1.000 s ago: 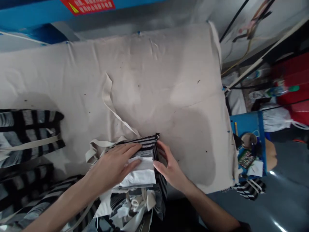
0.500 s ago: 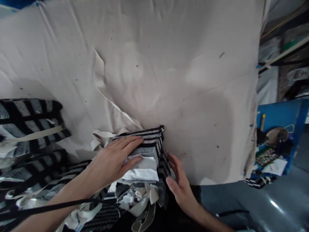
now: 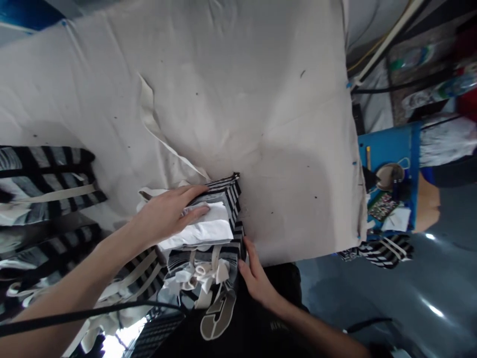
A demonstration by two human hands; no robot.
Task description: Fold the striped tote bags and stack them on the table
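Observation:
My left hand (image 3: 169, 211) lies over a stack of folded black, grey and white striped cloth (image 3: 223, 191) at the near edge of the covered table. Its fingers are stretched out on top, with the thumb apart along a white layer (image 3: 206, 231). Just below sits a second striped bundle (image 3: 179, 259), with knotted cream fabric ties (image 3: 204, 273) on its front. My right hand (image 3: 259, 281) is at the right side of that lower bundle, fingertips against it, thumb and fingers apart. Behind the stack, a loose cream strap (image 3: 158, 132) runs across the table cover.
Pale cloth covers the table (image 3: 290, 164). Several striped bundles (image 3: 48, 184) with cream straps are piled at the left. A blue tray (image 3: 387, 139) with small items stands beyond the right edge. A dark cord (image 3: 89, 315) crosses low at the left.
The view has turned to the right. My right hand has come in against the side of the lower bundle, whose striped edge shows more. My left hand stays on the stack.

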